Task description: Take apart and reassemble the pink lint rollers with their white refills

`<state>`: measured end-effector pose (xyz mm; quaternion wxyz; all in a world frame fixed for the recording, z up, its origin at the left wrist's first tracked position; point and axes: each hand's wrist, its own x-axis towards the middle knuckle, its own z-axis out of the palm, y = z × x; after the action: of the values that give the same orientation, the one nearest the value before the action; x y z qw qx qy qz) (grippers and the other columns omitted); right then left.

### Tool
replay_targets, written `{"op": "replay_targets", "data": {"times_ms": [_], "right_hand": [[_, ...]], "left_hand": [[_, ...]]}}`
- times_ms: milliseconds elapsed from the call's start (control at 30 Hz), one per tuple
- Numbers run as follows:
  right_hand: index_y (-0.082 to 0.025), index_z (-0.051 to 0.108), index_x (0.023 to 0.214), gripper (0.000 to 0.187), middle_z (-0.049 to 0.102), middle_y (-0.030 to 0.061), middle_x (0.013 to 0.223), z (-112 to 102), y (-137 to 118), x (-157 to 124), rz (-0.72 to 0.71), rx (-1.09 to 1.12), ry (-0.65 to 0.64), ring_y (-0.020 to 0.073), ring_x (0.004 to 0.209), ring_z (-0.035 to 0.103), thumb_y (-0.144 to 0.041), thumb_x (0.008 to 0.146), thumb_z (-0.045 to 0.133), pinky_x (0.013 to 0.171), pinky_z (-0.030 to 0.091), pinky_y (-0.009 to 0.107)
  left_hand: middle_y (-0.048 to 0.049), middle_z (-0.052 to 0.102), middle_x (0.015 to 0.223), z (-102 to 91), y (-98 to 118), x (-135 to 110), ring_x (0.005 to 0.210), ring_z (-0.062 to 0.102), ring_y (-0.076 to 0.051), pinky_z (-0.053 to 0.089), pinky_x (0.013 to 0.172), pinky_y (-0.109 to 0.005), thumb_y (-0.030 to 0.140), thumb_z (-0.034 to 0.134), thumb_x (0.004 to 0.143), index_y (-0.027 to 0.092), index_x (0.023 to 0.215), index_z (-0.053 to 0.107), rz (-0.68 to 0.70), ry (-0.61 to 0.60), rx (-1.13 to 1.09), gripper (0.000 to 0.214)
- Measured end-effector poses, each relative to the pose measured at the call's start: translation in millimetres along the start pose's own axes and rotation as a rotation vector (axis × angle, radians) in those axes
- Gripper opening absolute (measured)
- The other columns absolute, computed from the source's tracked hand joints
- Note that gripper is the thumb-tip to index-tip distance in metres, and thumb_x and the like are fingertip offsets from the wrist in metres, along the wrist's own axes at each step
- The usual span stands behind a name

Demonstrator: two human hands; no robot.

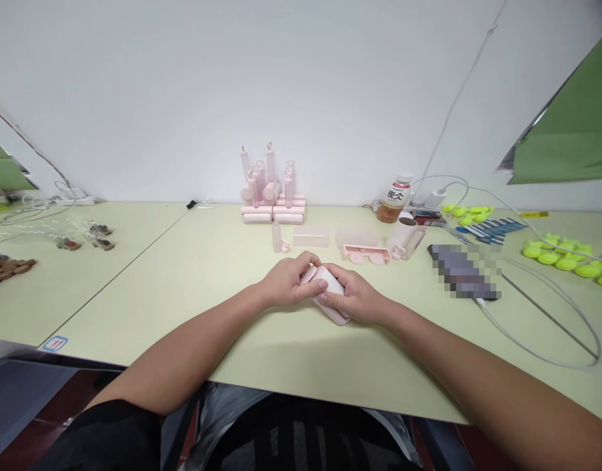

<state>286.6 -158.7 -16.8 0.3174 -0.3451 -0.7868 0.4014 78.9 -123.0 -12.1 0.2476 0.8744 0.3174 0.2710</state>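
Note:
Both hands hold a pale pink case [334, 311] just above the table's middle. My left hand [291, 281] grips its left end, thumb across the top, where a rounded pink piece [308, 275] shows. My right hand [359, 296] wraps round the right side, its thumb pressed on the top face. Fingers hide much of the case. Beyond my hands lies an open pink glasses case [386, 256] with pink-framed glasses [364, 258] in it. Near it are a clear pinkish box [310, 236], another translucent piece [357, 235] and a small upright tube [276, 237].
Stacked pink cases and tubes [274, 212] stand by the wall. To the right are a drink bottle [396, 199], a white roll [403, 230], a phone [462, 271] with a looping cable [540, 360], and yellow-green items [568, 258]. Brown pieces [6, 268] lie far left.

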Motion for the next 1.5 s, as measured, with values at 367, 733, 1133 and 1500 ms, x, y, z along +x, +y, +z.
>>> {"op": "replay_targets", "data": {"times_ms": [367, 733, 1133, 1500], "right_hand": [[-0.02, 0.045, 0.14, 0.059, 0.065, 0.0068, 0.112, 2.0, 4.2, 0.9, -0.006, -0.048, 0.035, 0.0212, 0.091, 0.06, -0.042, 0.088, 0.062, 0.078, 0.048, 0.032], [-0.022, 0.056, 0.128, 0.046, 0.064, 0.0084, 0.124, -5.3, 14.4, 9.9, 0.269, -0.262, 0.323, 0.0273, 0.11, 0.059, -0.032, 0.083, 0.059, 0.092, 0.045, 0.04], [-0.021, 0.059, 0.127, 0.046, 0.064, 0.0103, 0.129, -4.8, 18.7, 13.2, 0.409, -0.409, 0.31, 0.0288, 0.11, 0.061, -0.033, 0.083, 0.057, 0.084, 0.048, 0.036], [-0.021, 0.061, 0.122, 0.041, 0.067, 0.0078, 0.124, -4.1, 20.3, 15.3, 0.384, -0.418, 0.331, 0.0266, 0.11, 0.061, -0.031, 0.083, 0.057, 0.09, 0.046, 0.036]], "left_hand": [[0.0065, 0.049, 0.061, 1.3, -6.3, 1.8, 0.058, 0.048, -0.012, 0.032, 0.056, -0.024, 0.054, 0.052, 0.089, 0.02, 0.106, 0.055, -0.03, 0.07, -0.073, 0.038], [0.0034, 0.052, 0.067, -16.7, -38.6, 17.7, 0.062, 0.049, -0.012, 0.04, 0.064, -0.026, 0.044, 0.051, 0.091, 0.018, 0.097, 0.059, -0.268, 0.631, -0.043, 0.028], [-0.0159, 0.056, 0.129, -11.0, -88.8, 37.1, 0.116, 0.055, -0.027, 0.042, 0.094, -0.038, 0.048, 0.072, 0.075, 0.018, 0.145, 0.027, -0.468, 0.518, -0.129, 0.089], [0.0013, 0.058, 0.072, -6.9, -87.4, 40.6, 0.069, 0.052, -0.016, 0.039, 0.068, -0.028, 0.028, 0.07, 0.072, 0.02, 0.073, 0.055, -0.51, 0.437, -0.07, 0.017]]}}
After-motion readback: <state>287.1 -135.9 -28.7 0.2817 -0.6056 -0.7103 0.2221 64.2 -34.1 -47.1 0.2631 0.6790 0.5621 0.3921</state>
